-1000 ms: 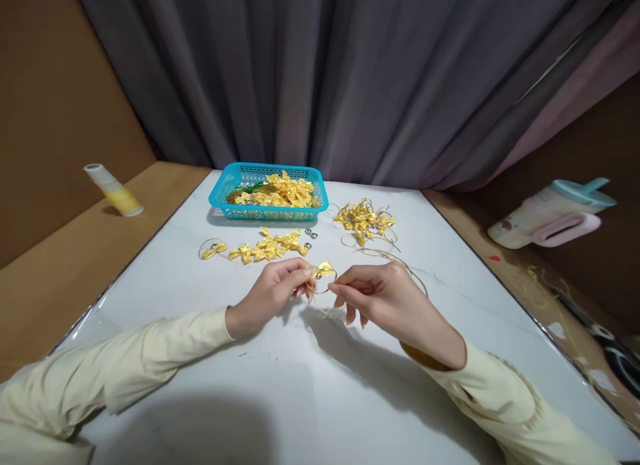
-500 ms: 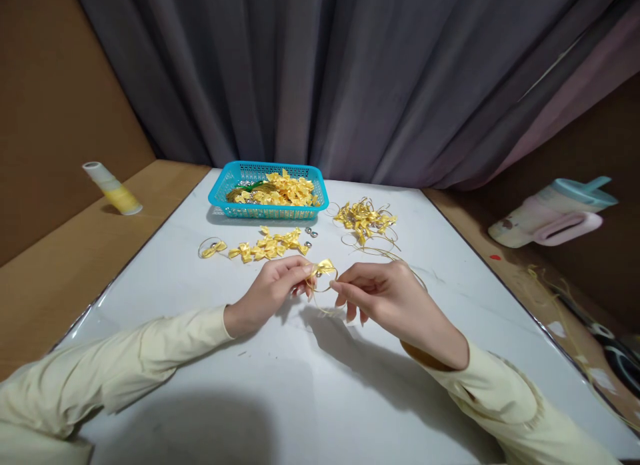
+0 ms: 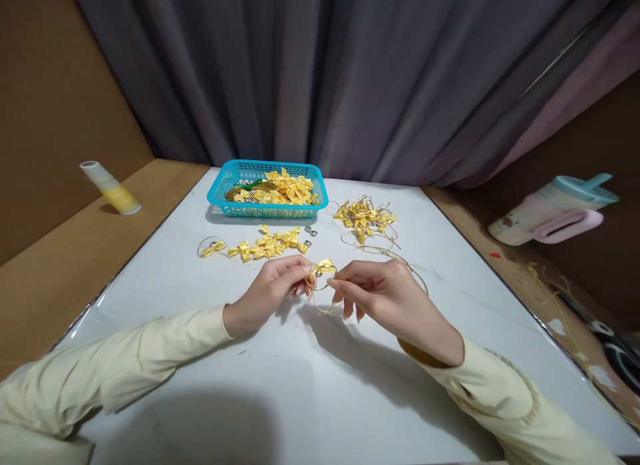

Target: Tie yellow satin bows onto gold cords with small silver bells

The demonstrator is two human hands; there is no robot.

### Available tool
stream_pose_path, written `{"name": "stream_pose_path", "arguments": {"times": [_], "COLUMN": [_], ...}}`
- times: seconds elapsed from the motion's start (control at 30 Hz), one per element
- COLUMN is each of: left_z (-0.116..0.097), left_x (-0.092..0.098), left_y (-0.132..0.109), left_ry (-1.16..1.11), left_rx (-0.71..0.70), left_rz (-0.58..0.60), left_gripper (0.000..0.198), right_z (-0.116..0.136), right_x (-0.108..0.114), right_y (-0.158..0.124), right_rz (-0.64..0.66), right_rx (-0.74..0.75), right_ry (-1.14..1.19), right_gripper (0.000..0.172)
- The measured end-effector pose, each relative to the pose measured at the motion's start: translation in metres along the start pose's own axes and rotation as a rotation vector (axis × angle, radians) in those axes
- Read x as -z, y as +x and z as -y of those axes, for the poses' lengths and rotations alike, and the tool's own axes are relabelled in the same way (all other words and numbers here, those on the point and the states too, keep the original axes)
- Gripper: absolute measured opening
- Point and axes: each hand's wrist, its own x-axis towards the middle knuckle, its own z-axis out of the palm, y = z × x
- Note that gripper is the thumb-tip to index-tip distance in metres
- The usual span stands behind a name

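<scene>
The left hand (image 3: 277, 281) has its grip closed, thumb and fingers pinching the left end of a small, shiny yellow ribbon bow (image 3: 325, 267). The right hand (image 3: 387, 288) has thumb and forefinger pressed together on a thin, gold-coloured cord (image 3: 319, 289) just right of the bow, its other fingers loosely curled. The 2 hands hold the bow and the looped cord between them over the middle of the white, marbled desk (image 3: 325, 385).

Compared with 0.5 s ago, little differs: the right fingertips sit slightly higher, closer to the bow, while the left grip stays put. That suggests a fine adjustment of the cord, with the bow kept steady. Whether a knot is formed is too small to tell.

Farther off, loose yellow bows (image 3: 267, 246) lie near a turquoise, perforated plastic basket (image 3: 270, 212) holding many more. To their right are small, round silver pieces (image 3: 311, 231); farther right, a heap of corded yellow bows (image 3: 365, 218).
</scene>
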Motion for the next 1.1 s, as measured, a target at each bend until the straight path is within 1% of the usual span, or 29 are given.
{"name": "stream_pose_path", "arguments": {"times": [0.2,0.43,0.73,0.93,1.1], "left_z": [-0.005,-0.011,-0.008,-0.009,-0.008], "left_x": [-0.003,-0.007,-0.006,-0.005,-0.004], "left_y": [0.001,0.001,0.002,0.002,0.002], "left_ry": [-0.112,-0.276,-0.337,-0.367,-0.371], "left_rx": [0.052,0.114,0.151,0.218,0.215], "left_rz": [-0.001,-0.007,0.021,0.05,0.066], "left_gripper": [0.023,0.023,0.024,0.024,0.023], "right_z": [0.002,-0.002,-0.003,-0.003,-0.001], "right_x": [-0.001,-0.003,-0.006,-0.006,-0.005], "right_y": [0.001,0.001,0.001,0.001,0.001], "right_rz": [-0.036,-0.079,-0.098,-0.102,-0.115], "right_rx": [0.035,0.096,0.129,0.141,0.143], "right_ry": [0.0,0.011,0.043,0.044,0.069], "right_gripper": [0.021,0.022,0.022,0.022,0.021]}}
